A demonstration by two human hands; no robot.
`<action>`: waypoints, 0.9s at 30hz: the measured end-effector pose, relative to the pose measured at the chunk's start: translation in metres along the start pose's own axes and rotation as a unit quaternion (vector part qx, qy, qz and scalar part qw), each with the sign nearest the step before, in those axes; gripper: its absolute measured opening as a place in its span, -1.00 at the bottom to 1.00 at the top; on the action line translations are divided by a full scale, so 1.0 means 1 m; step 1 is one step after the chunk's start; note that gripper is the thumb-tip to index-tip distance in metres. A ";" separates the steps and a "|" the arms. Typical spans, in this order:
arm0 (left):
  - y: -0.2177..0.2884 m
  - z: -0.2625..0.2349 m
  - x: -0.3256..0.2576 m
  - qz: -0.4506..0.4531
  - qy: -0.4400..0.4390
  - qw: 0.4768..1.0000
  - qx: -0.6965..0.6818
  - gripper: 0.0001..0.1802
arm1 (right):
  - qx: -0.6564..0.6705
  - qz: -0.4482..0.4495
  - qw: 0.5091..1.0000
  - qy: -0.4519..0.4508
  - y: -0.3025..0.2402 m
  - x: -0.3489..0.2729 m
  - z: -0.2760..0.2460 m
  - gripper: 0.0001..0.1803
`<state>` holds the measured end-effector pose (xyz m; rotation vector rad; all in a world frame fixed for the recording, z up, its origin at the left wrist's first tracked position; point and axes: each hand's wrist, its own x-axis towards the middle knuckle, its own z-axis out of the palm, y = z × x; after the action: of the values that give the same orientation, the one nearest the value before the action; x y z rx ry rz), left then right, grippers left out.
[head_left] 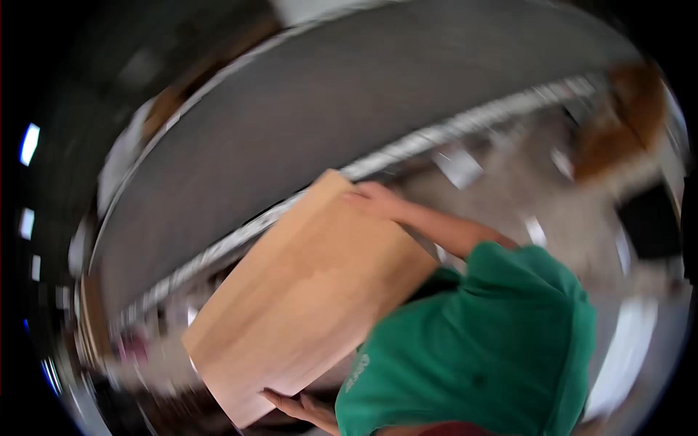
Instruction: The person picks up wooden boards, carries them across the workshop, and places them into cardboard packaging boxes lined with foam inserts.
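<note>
A long, flat dark-grey bed (378, 94), probably a conveyor belt though motion blur keeps that uncertain, runs slantwise across the upper part of the view, rising from lower left to upper right. A pale, speckled rail (465, 126) borders its near side, and a thinner light edge (173, 120) curves along the far side. Beyond the near rail spreads a greyish-brown floor (509, 198). A white, flat, sheet-like piece (459, 168) lies on it near the rail, with a smaller pale scrap (536, 231) farther right.

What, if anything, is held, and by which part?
A tan wooden panel: left hand at its near long edge, by the bottom corner; right hand on its upper short edge.
</note>
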<state>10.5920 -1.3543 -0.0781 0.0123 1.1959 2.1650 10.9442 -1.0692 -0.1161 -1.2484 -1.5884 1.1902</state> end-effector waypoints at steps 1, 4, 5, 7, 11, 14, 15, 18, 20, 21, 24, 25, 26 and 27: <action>0.002 0.013 0.018 -0.004 -0.029 0.999 0.023 -0.46 | -0.003 0.048 0.998 0.051 -0.021 -0.011 -0.003 -0.55; -0.015 0.076 0.076 -0.076 -0.104 0.988 0.086 -0.41 | 0.057 0.119 0.976 0.176 0.003 -0.028 -0.017 -0.53; -0.022 0.092 0.084 -0.090 -0.133 0.981 0.113 -0.36 | 0.069 0.124 0.965 0.221 0.012 -0.037 -0.019 -0.50; -0.032 0.108 0.106 -0.114 -0.173 0.968 0.142 -0.30 | 0.040 0.131 0.949 0.283 0.016 -0.055 -0.011 -0.49; -0.066 0.120 0.169 -0.134 -0.257 0.946 0.141 -0.33 | 0.049 0.156 0.918 0.360 0.001 -0.074 -0.004 -0.50; -0.096 0.156 0.174 -0.192 -0.244 0.939 0.145 -0.32 | 0.054 0.146 0.901 0.405 0.001 -0.071 -0.018 -0.52; -0.102 0.168 0.170 -0.210 -0.227 0.939 0.151 -0.30 | 0.043 0.145 0.900 0.409 0.000 -0.067 -0.025 -0.53; -0.141 0.191 0.200 -0.235 -0.277 0.918 0.163 -0.31 | 0.033 0.142 0.906 0.398 0.004 -0.046 -0.056 -0.52; -0.166 0.209 0.212 -0.239 -0.302 0.907 0.171 -0.37 | 0.021 0.137 0.901 0.411 0.022 -0.023 -0.079 -0.52; -0.181 0.214 0.225 -0.235 -0.305 0.907 0.172 -0.37 | 0.007 0.133 0.897 0.421 0.030 -0.009 -0.089 -0.51; -0.210 0.230 0.230 -0.319 -0.352 0.854 0.210 -0.51 | -0.021 0.136 0.892 0.431 0.033 0.017 -0.121 -0.49; -0.216 0.230 0.226 -0.316 -0.353 0.855 0.212 -0.51 | -0.017 0.134 0.893 0.430 0.040 0.023 -0.129 -0.49; -0.223 0.230 0.218 -0.336 -0.339 0.834 0.276 -0.53 | -0.061 0.143 0.894 0.421 0.056 0.026 -0.138 -0.49; -0.228 0.238 0.200 -0.353 -0.324 0.810 0.338 -0.56 | -0.105 0.151 0.892 0.412 0.068 0.032 -0.146 -0.49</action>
<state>10.6307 -0.9820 -0.1704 0.4927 1.2112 0.8846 11.0921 -1.0030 -0.1428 -1.8668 -0.9085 0.5078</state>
